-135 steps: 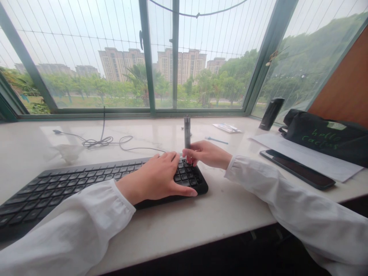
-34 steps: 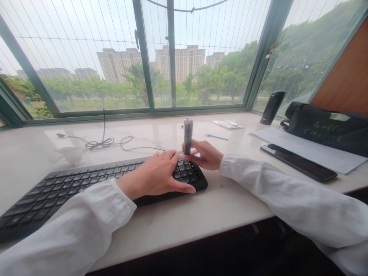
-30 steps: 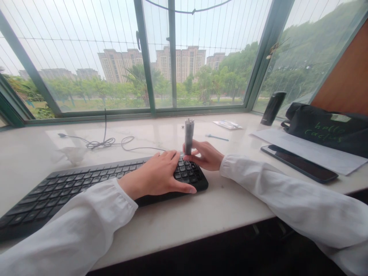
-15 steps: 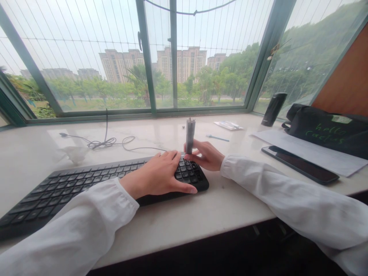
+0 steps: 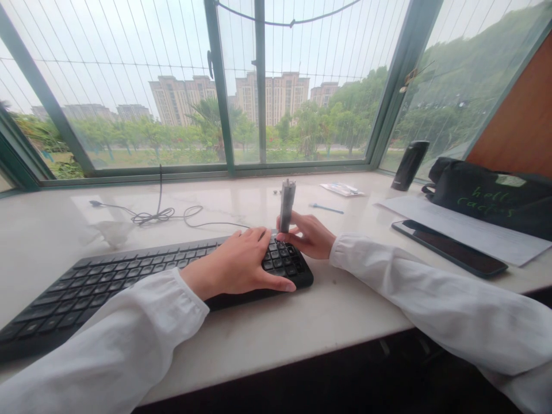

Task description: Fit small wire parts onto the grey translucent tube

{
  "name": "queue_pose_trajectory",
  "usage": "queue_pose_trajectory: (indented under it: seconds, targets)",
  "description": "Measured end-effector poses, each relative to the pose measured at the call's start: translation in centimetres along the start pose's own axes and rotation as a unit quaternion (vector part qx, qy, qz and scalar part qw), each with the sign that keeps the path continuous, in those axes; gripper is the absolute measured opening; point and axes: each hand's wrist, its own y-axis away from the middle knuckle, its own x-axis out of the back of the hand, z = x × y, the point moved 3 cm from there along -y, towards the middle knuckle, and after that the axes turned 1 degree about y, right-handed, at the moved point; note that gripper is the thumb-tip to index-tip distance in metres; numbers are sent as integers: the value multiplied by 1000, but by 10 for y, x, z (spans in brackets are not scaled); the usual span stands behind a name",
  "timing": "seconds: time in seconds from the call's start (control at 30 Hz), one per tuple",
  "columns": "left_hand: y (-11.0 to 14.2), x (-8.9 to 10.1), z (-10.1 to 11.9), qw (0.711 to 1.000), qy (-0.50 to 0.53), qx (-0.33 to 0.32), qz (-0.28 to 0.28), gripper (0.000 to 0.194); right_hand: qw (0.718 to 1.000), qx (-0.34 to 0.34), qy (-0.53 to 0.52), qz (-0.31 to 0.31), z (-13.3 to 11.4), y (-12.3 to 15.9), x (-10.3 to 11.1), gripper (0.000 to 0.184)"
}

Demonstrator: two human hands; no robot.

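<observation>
Right now, in your head view, your right hand (image 5: 311, 236) grasps a grey metal cylinder (image 5: 287, 205), tilted slightly, just beyond the black keyboard (image 5: 129, 282). Your left hand (image 5: 233, 267) lies released, fingers spread across the keys, on the marble worktop (image 5: 345, 322).

A slim grey metal cylinder (image 5: 287, 206) stands tilted slightly rightward, just over the far edge of the number keys on a low black keyboard (image 5: 129, 280) lying flat.
</observation>
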Motion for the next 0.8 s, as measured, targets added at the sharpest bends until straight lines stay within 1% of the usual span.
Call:
queue_pose_trajectory:
  seconds: [0.2, 0.57, 0.8]
  targets:
    - [0, -1, -1, 1000, -2, -2, 1, 91, 1000, 5, 0, 4, -1, 0, -1, 18]
    - [1, -1, -1, 1000, -8, -2, 0, 96, 1000, -14, -12, 2, -1, -1, 0, 18]
    - [0, -1, -1, 1000, -13, 0, 1, 97, 1000, -17, -17, 18, -3, 0, -2, 17]
